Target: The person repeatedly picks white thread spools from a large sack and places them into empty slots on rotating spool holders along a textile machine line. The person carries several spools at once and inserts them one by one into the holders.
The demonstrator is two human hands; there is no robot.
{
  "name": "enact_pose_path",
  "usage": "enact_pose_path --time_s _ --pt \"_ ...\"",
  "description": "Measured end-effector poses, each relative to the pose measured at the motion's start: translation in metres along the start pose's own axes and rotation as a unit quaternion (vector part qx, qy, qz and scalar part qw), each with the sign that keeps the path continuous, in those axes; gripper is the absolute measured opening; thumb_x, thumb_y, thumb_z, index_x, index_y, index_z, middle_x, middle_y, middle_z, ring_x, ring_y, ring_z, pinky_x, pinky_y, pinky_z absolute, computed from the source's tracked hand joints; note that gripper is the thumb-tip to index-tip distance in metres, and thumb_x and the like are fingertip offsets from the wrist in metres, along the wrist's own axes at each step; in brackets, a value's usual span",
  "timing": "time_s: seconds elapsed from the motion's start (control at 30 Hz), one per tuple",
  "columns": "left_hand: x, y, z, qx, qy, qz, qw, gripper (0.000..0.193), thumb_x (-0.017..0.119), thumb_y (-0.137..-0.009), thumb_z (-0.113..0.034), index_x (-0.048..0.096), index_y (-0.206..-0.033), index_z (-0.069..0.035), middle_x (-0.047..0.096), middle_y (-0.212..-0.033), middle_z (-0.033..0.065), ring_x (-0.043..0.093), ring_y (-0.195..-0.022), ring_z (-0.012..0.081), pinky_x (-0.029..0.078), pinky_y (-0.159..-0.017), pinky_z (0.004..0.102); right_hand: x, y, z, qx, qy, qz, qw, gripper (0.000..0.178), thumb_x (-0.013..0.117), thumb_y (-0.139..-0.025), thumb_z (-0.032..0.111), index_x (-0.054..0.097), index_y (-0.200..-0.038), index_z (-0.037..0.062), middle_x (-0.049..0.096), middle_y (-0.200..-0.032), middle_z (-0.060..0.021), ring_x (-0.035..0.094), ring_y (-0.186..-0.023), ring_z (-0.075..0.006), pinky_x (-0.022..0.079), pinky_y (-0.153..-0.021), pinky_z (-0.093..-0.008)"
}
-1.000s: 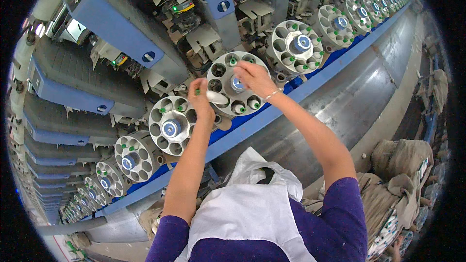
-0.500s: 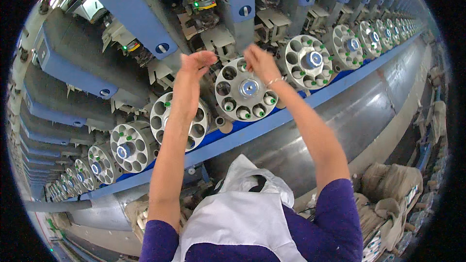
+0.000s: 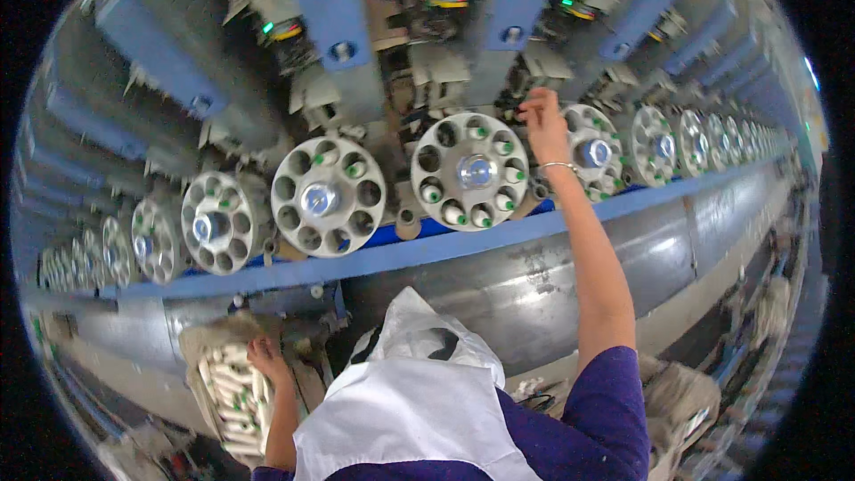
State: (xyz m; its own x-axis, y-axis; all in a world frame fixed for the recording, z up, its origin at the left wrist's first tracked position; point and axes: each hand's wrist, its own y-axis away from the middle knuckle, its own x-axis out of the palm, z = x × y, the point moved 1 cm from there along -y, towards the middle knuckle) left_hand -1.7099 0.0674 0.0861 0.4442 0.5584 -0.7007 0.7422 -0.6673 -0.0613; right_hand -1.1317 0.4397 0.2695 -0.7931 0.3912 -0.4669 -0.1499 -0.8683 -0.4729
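Note:
My right hand (image 3: 546,125) is raised at the right edge of a round bobbin magazine (image 3: 425,184), its fingers loosely bent and apart. Nothing shows in it, though a fine thread would be too small to see. Several green-tipped bobbins (image 3: 454,213) stand in the magazine's holes around its blue hub (image 3: 478,171). Low on the left, my left hand (image 3: 265,358) reaches over a cloth-lined bin (image 3: 198,338) full of white, green-tipped yarn bobbins (image 3: 233,396). Its fingers are stretched out and slightly apart above the bobbins' right side.
Similar magazines stand in a row both ways, such as one with few bobbins (image 3: 374,180) to the left. Behind them rise blue machine columns (image 3: 329,0). A blue rail (image 3: 392,252) runs in front, and a brownish cloth sack (image 3: 672,392) lies at lower right.
My left hand has left the magazine and dropped down to the bin at lower left. My right hand has moved off the magazine's top toward its right side. The view has turned.

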Motion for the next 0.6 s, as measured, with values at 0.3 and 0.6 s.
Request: enact_pose_path --time_s 0.3,0.6 --pt "-0.117 0.164 0.157 -0.240 -0.327 -0.176 0.897 0.029 0.058 -0.083 -0.026 0.062 -0.107 -0.009 0.058 -0.110 0.0138 0.054 -0.101 0.0303 0.040 -0.087 0.0450 0.214 0.058 0.086 -0.123 -0.121 0.304 0.937 0.011 0.053 -0.089 0.009 0.060 -0.096 0.0043 0.065 -0.091 -0.0095 0.062 -0.081 -0.0218 0.048 -0.073 -0.0316" --pt "-0.144 0.161 0.125 -0.175 -0.285 -0.193 0.923 0.037 0.065 -0.078 -0.016 0.055 -0.113 -0.010 0.045 -0.121 0.0154 0.038 -0.116 0.0346 0.026 -0.101 0.0478 0.359 0.274 0.272 -0.304 -0.176 0.662 0.663 0.010 0.052 -0.087 0.005 0.058 -0.094 0.0010 0.061 -0.092 -0.0145 0.059 -0.088 -0.0324 0.046 -0.079 -0.0374"
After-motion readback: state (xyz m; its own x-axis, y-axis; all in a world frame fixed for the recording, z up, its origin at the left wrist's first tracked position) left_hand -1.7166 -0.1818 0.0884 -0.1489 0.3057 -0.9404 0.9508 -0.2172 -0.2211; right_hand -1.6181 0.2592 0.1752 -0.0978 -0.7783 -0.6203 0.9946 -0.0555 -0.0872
